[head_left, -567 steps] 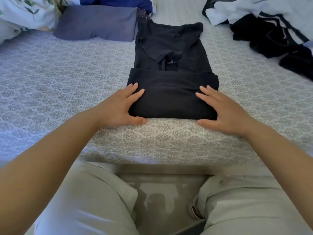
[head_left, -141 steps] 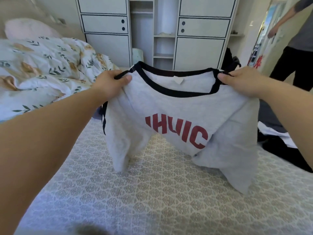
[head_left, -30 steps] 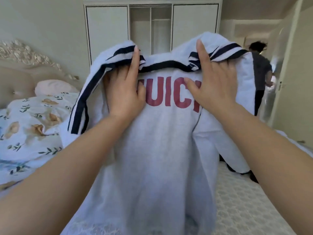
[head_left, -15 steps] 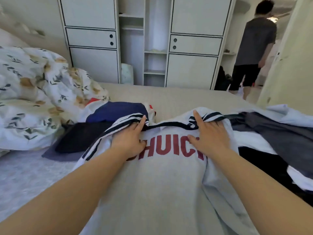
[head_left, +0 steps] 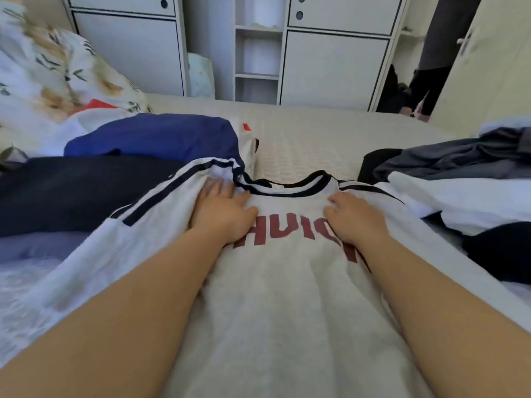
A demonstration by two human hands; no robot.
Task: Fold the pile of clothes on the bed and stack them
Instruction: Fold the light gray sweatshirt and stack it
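A grey T-shirt (head_left: 281,297) with red letters and a black collar lies spread face up on the bed (head_left: 310,139), its collar pointing away from me. My left hand (head_left: 222,214) rests flat on its left shoulder, fingers straight. My right hand (head_left: 355,218) presses on the right shoulder beside the letters, fingers slightly bent on the cloth. A stack of folded dark clothes (head_left: 86,185) with a blue piece (head_left: 152,136) on top lies to the left. A loose pile of grey, white and black clothes (head_left: 459,179) sits to the right.
A floral duvet (head_left: 48,79) is bunched at the far left. White wardrobe doors and open shelves (head_left: 258,50) stand beyond the bed. A person's dark legs (head_left: 431,81) show in the doorway at the far right.
The shirt has come down from the air and now lies flat on the bed. Both hands have slid outward along its shoulders. The person in the doorway has moved further out.
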